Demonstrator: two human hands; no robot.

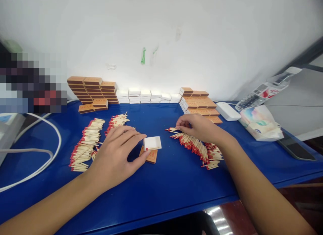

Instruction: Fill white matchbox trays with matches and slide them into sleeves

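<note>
Between thumb and fingers, my left hand (121, 154) grips a small white matchbox tray (152, 142), tilted toward me, with a few red-tipped matches along its lower side. An orange matchbox sleeve (152, 157) lies on the table just beneath the tray. My right hand (195, 127) pinches at the upper end of the right-hand pile of matches (194, 144); some matchsticks show at its fingertips, though how many it grips is hidden. Left of my left hand lies a long row of matches (88, 140), and a smaller pile of matches (118, 121) sits behind it.
Stacked orange matchboxes (93, 90) stand at the back left, white trays (145, 96) along the wall, and more orange matchboxes (199, 103) at the back right. Farther right are a white device (228, 111), a plastic bottle (268, 90), a tissue pack (261, 122) and a phone (297, 149). White cables (57, 137) curve at left.
</note>
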